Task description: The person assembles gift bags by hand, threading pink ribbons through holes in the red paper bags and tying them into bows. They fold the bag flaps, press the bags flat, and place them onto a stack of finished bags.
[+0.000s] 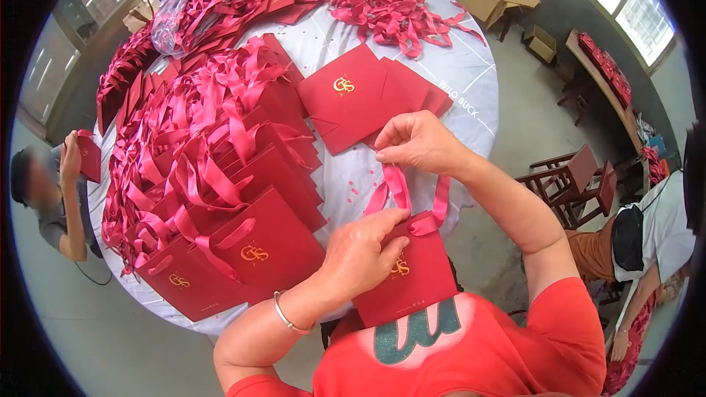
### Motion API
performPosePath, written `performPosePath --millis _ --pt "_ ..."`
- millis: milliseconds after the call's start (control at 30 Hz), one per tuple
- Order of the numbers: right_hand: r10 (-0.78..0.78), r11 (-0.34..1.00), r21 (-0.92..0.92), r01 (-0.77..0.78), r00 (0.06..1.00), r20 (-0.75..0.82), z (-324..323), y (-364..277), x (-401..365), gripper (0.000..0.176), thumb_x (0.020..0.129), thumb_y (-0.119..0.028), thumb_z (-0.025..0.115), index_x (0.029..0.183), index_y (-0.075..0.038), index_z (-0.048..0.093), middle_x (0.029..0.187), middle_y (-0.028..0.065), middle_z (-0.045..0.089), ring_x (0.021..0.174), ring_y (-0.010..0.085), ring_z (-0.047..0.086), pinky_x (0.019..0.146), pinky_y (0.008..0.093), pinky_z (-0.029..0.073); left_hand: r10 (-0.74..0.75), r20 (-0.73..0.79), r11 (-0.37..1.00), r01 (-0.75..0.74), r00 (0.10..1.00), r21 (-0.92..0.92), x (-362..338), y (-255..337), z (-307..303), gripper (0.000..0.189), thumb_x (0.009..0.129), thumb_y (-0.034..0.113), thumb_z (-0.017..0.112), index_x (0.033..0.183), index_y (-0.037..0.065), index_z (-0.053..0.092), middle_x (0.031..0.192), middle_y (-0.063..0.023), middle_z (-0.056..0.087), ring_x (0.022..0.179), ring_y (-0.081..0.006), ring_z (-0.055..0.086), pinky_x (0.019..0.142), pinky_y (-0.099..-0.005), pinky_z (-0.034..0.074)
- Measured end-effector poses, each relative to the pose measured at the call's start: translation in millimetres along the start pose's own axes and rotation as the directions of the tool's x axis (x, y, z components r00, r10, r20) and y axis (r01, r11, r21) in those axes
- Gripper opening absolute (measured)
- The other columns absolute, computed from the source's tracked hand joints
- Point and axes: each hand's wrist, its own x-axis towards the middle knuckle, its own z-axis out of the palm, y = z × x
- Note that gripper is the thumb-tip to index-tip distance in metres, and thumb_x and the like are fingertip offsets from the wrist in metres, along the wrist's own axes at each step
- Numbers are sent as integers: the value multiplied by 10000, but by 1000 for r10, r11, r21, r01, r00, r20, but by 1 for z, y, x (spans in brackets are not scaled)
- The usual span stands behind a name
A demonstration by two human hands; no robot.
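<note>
A small red paper gift bag (412, 287) with a gold logo is close against my chest. My left hand (360, 254), with a silver bangle on its wrist, is closed at the bag's upper left edge, and its fingers partly cover the logo. Above it, my right hand (419, 143) pinches the end of a pink ribbon (397, 187). A second ribbon stretch (441, 198) hangs down to a knot (423, 228) on the bag's front. Just beyond my right hand lie flat red bags (346, 99) in a loose stack.
Many upright red bags with pink ribbon handles (213, 147) crowd the left of the round white-covered table (478, 77). Loose ribbons (397, 15) heap at the back. A person (55, 206) holds a bag at left; another stands at right, near wooden stools (573, 176).
</note>
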Motion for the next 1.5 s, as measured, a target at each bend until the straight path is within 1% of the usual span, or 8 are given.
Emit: performPosePath --millis 300,400,467,633,700,1033,1200,1500 --pt "97 995 -7 -97 989 114 -4 -4 0 162 886 -1 638 1046 26 636 891 73 695 739 86 650 638 225 519 -140 115 990 143 983 -13 2 5 -7 404 848 170 715 1229 68 626 1126 -179 687 1027 -348 665 868 -390 524" --pt "-76 991 -113 79 997 24 7 2 0 152 881 13 622 1033 31 620 887 68 692 799 111 664 683 246 530 -169 78 980 176 983 -89 1 0 -2 506 850 185 712 1314 89 536 1128 -184 688 1039 -364 656 872 -398 517" --pt "-274 896 -375 239 961 -42 20 0 -2 166 868 31 608 1034 25 608 865 76 688 846 135 669 730 272 535 -151 67 987 155 986 -53 1 3 -4 537 852 174 695 1341 88 488 1082 -185 694 999 -382 654 840 -433 518" --pt "-366 762 -574 298 931 -2 33 2 6 184 831 22 610 1015 21 612 880 160 698 854 238 705 748 336 553 -141 82 989 144 987 -36 3 5 -8 564 853 172 681 1361 87 452 1040 -183 701 970 -407 649 811 -474 518" --pt "-422 721 -601 343 907 12 32 -1 12 163 823 14 611 985 28 614 890 182 701 857 277 708 754 359 558 -187 141 981 192 972 -24 3 4 -8 593 851 190 706 1381 126 449 1119 -177 694 1057 -366 650 879 -413 514" --pt "-301 777 -534 333 942 150 39 -14 20 202 826 -45 649 1007 43 641 862 192 700 818 285 710 732 362 554 -174 131 981 183 976 -58 3 6 -10 464 856 191 700 1282 73 557 1128 -178 688 1074 -348 649 886 -406 515" --pt "-347 612 -686 394 913 214 47 -15 21 352 716 -179 752 981 33 657 818 179 687 768 296 692 703 371 546 -192 143 981 192 971 17 3 5 -9 448 857 221 699 1259 60 583 1123 -172 687 1066 -352 646 883 -410 514" --pt "-200 851 -487 197 979 47 30 -16 15 253 739 -52 699 967 46 652 825 123 692 766 192 673 692 323 539 -87 78 996 89 993 -23 -2 7 -6 430 862 193 664 1255 55 558 1111 -149 689 1017 -365 643 837 -442 515"
